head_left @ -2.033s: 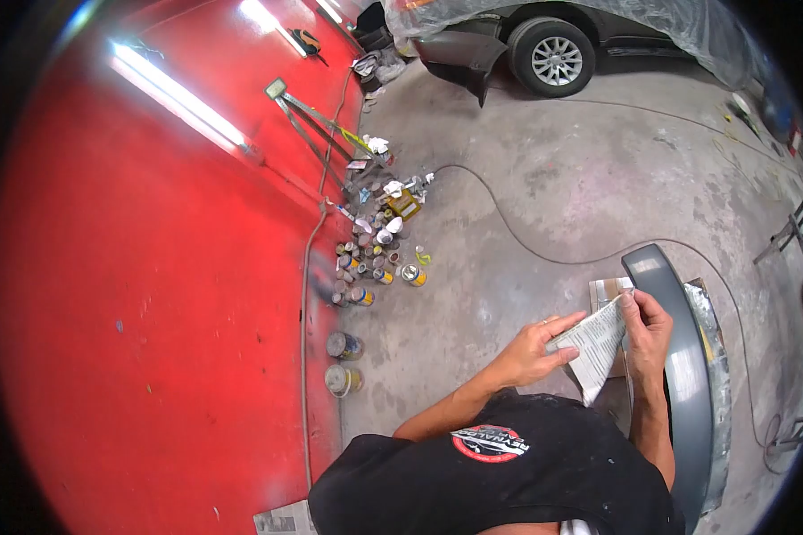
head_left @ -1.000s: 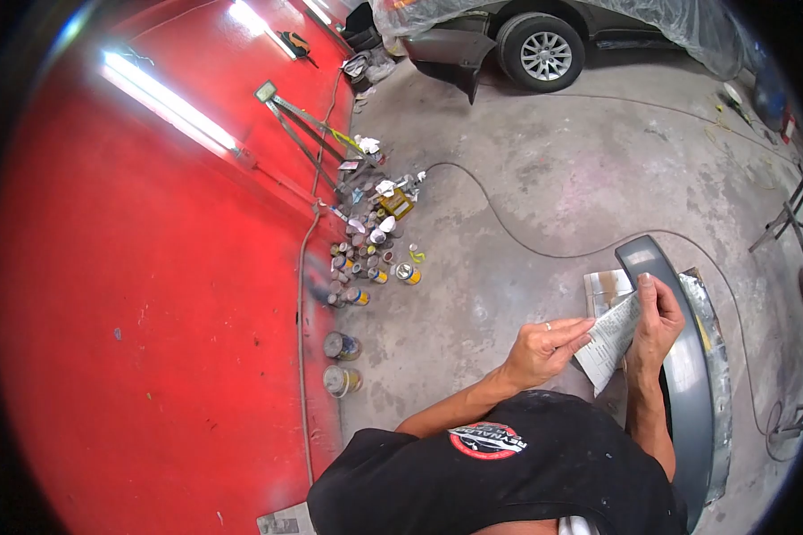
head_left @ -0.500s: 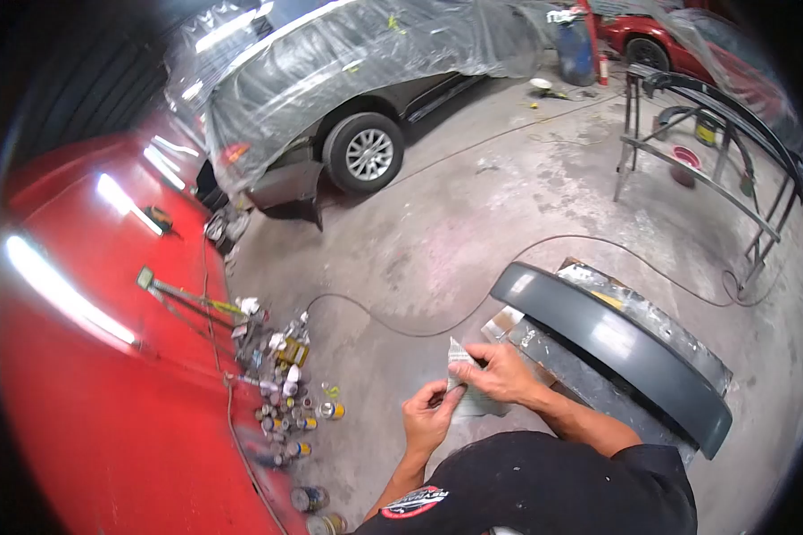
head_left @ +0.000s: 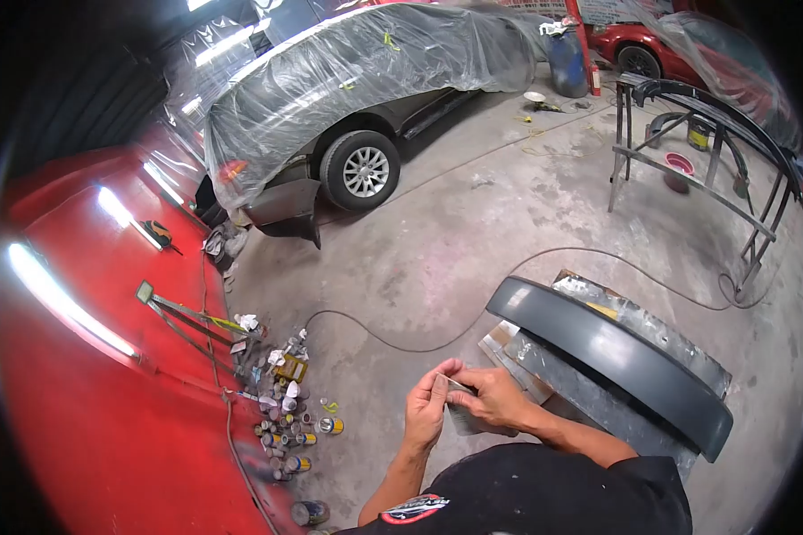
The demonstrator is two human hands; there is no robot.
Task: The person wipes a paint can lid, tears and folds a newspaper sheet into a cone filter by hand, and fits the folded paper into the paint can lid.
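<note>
While my left hand [head_left: 426, 412] and right hand [head_left: 496, 398] pinch the paper [head_left: 475, 423] between thumbs and fingers, most of it hangs at five o'clock from my left fingertips, just below my right palm.

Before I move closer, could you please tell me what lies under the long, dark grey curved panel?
Paint-spattered grey surfaces show along both long sides; the panel covers whatever lies between.

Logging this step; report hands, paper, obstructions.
Left hand and right hand gripping paper, partly hiding it. Grey panel to the right, untouched. No obstruction seen.
</note>
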